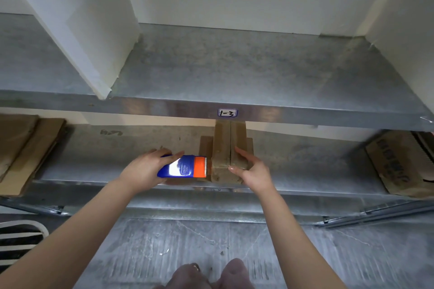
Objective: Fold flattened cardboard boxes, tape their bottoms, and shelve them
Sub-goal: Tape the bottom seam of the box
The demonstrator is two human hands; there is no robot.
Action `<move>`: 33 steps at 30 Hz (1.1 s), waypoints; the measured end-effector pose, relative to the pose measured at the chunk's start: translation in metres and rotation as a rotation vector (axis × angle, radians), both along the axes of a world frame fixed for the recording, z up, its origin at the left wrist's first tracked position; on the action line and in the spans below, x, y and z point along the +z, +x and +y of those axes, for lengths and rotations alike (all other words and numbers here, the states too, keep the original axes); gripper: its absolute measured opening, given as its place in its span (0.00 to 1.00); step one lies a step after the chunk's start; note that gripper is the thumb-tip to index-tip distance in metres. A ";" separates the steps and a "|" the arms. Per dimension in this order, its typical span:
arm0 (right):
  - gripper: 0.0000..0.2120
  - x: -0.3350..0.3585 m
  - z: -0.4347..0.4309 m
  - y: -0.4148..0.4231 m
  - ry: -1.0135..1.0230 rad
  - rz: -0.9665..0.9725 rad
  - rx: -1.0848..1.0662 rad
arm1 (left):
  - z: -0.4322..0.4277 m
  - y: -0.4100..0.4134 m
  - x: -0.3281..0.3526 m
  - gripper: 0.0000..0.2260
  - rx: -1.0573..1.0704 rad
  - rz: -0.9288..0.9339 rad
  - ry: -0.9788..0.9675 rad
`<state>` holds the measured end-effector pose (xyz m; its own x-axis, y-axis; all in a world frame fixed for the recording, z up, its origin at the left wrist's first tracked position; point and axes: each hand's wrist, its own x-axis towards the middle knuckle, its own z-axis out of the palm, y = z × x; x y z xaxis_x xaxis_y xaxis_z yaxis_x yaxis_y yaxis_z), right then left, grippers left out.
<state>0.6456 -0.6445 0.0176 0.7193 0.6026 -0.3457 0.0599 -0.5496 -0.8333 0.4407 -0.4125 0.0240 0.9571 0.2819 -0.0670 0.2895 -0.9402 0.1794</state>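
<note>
A small brown cardboard box (225, 148) stands on the lower metal shelf (94, 162), its taped seam facing up and running away from me. My left hand (143, 169) grips a blue and orange tape dispenser (183, 166), whose toothed orange end touches the box's near left edge. My right hand (251, 169) rests against the box's right side, with the thumb lying over the near corner on the tape.
Flattened cardboard sheets (25, 148) lie at the shelf's left end, and a printed cardboard box (399, 164) sits at its right end. The upper shelf (234, 70), labelled 1-3, has white dividers (77, 14). My feet (211, 274) stand on the grey floor.
</note>
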 end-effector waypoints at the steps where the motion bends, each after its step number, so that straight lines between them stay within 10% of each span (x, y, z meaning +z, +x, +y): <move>1: 0.28 0.001 0.000 0.000 0.001 -0.002 0.005 | -0.002 0.004 -0.001 0.32 0.001 0.006 -0.022; 13: 0.29 -0.001 0.001 0.003 0.001 0.009 0.020 | -0.005 0.043 0.008 0.38 0.021 0.271 -0.011; 33: 0.28 -0.008 -0.001 0.002 0.044 -0.050 0.015 | -0.003 0.017 -0.022 0.33 0.101 0.145 -0.307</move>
